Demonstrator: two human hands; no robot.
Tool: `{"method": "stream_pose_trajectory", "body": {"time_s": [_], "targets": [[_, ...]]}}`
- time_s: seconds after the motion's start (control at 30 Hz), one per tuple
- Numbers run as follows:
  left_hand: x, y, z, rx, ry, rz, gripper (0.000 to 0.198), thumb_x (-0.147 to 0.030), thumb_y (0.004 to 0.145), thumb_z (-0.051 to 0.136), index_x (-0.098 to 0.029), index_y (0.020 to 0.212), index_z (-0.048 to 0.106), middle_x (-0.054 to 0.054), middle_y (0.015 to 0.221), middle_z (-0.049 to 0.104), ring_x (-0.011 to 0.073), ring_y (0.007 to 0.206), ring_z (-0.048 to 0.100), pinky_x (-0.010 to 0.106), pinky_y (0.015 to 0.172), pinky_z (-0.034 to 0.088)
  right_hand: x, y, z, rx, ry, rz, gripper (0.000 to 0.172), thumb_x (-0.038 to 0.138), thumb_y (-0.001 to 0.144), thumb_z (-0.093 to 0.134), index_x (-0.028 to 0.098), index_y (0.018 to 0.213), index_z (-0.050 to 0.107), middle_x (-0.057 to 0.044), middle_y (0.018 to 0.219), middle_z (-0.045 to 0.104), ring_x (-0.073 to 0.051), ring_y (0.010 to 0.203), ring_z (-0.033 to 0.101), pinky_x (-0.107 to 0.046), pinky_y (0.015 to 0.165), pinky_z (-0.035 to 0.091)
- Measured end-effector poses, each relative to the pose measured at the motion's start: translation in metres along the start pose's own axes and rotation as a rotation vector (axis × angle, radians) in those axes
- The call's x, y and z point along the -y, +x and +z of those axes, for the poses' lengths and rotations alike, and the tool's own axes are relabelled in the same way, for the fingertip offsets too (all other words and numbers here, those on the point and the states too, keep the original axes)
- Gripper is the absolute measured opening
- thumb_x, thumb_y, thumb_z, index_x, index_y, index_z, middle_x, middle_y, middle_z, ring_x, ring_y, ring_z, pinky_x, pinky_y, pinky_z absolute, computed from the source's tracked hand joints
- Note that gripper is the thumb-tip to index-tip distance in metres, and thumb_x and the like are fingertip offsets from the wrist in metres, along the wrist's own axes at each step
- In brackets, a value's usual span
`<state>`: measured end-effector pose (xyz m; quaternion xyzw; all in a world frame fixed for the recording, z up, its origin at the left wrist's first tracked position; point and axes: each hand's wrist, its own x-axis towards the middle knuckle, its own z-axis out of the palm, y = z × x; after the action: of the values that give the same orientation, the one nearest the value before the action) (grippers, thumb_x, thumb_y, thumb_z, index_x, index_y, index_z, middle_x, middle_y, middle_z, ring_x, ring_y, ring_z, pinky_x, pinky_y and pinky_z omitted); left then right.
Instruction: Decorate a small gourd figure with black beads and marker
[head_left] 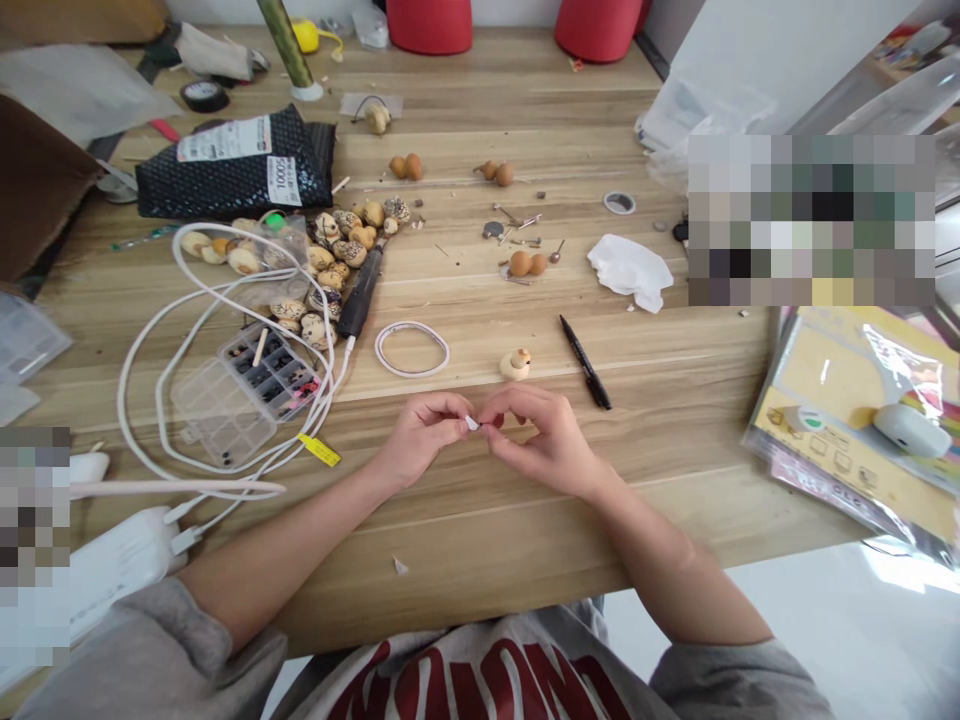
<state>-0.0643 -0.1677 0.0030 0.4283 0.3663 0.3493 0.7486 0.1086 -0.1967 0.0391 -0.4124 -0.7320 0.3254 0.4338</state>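
Near the front middle of the table, my left hand [427, 437] pinches a small white piece [472, 423] between thumb and fingers. My right hand [544, 440] meets it from the right, its thumb and forefinger closed on a tiny dark thing too small to name. The fingertips of both hands almost touch. Just beyond my right hand sits a small pale gourd figure [515, 364] with an orange-brown top. A black pen [585, 362] lies to its right, and a pale ring of cord [412, 349] lies to its left.
An open compartment box [274, 375], white cables [161, 440] and a dark rotary tool [362, 290] are at the left, beside several patterned gourds [349, 252]. Farther back are brown gourds [527, 263], metal bits and crumpled white paper [630, 270]. Plastic-wrapped packets [847, 420] lie right.
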Motion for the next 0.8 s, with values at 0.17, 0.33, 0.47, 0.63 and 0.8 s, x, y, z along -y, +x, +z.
{"method": "stream_pose_trajectory", "body": {"time_s": [0.17,0.33,0.47,0.63,0.8], "targets": [[0.0,0.0,-0.001,-0.06,0.149,0.145,0.013,-0.024,0.066,0.07,-0.015,0.063,0.063,0.001,0.066,0.06,0.0104,0.063,0.051,0.023,0.061,0.04,0.002,0.001,-0.003,-0.043,0.013,0.046,0.008,0.01,0.076,0.055,0.017,0.074,0.057,0.0,0.069,0.061,-0.009,0.062,0.054,-0.022,0.059,0.044],[-0.007,-0.004,0.005,-0.097,0.349,0.178,0.013,-0.022,0.064,0.069,-0.014,0.058,0.06,0.001,0.06,0.059,0.011,0.06,0.051,0.023,0.059,0.041,0.001,0.0,0.001,-0.025,-0.081,0.022,0.008,0.01,0.076,0.055,0.018,0.074,0.056,0.0,0.07,0.06,-0.01,0.064,0.054,-0.023,0.062,0.045],[-0.01,-0.005,0.009,-0.068,0.392,0.174,0.01,-0.021,0.064,0.066,-0.014,0.058,0.06,0.002,0.059,0.061,0.0112,0.058,0.052,0.023,0.057,0.041,-0.002,-0.003,0.007,-0.008,-0.141,0.021,0.009,0.01,0.076,0.055,0.018,0.074,0.056,-0.001,0.071,0.06,-0.011,0.066,0.055,-0.023,0.063,0.046],[-0.01,-0.005,0.008,-0.077,0.415,0.181,0.01,-0.021,0.063,0.064,-0.014,0.057,0.06,0.001,0.057,0.058,0.0104,0.056,0.049,0.022,0.056,0.04,-0.003,-0.003,0.007,0.001,-0.126,0.025,0.009,0.01,0.077,0.055,0.019,0.075,0.057,-0.001,0.072,0.061,-0.011,0.067,0.056,-0.023,0.064,0.047],[-0.011,-0.005,0.01,-0.104,0.408,0.179,0.011,-0.022,0.063,0.064,-0.014,0.056,0.059,0.0,0.055,0.056,0.0094,0.054,0.047,0.021,0.053,0.039,-0.002,-0.002,0.005,0.007,-0.093,0.032,0.009,0.011,0.079,0.054,0.018,0.077,0.058,-0.002,0.073,0.063,-0.011,0.067,0.057,-0.023,0.065,0.048]]}}
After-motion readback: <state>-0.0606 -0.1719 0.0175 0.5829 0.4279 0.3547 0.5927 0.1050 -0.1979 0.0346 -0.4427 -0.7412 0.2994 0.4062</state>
